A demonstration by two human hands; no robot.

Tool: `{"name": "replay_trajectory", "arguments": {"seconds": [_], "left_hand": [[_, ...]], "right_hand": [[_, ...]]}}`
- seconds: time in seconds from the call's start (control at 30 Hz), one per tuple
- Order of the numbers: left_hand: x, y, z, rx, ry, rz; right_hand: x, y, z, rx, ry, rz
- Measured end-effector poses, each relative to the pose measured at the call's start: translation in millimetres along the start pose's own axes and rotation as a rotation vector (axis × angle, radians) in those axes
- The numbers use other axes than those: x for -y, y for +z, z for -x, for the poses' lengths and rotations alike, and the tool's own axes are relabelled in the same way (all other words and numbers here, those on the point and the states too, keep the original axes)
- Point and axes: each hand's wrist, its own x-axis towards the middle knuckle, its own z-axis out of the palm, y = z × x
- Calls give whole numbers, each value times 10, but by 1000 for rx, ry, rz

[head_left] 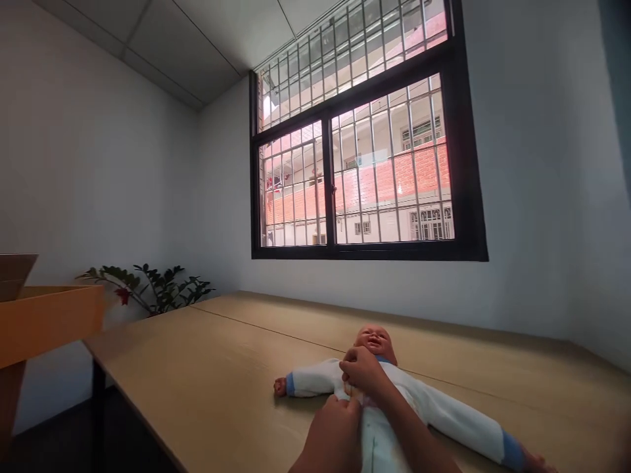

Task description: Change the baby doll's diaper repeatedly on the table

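Observation:
A baby doll (373,339) lies on its back on the table, arms spread out to both sides. It wears a white romper (456,414) with blue cuffs and a blue collar. Over the doll's upper chest, just below its chin, my right hand (365,373) is closed in a pinch on the romper's front. Lower down and a little to the left, the fingers of my left hand (336,424) are also closed on the romper's front. My hands and right forearm hide part of the doll's chest and the cloth between my fingertips.
The wooden table (221,361) has a seam across it and stretches to the wall. An orange wooden piece of furniture (54,315) stands at the far left. Near it is a leafy plant (167,289). Behind the table is a barred window (355,177).

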Motion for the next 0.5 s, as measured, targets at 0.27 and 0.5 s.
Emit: {"name": "replay_trajectory", "arguments": {"seconds": [0.27,0.5], "left_hand": [[104,-44,457,-40,-96,-25],[495,163,683,44,-227,87]], "right_hand": [[-84,28,-89,47,-52,-11],[-91,5,-94,52,-86,-11]]}}
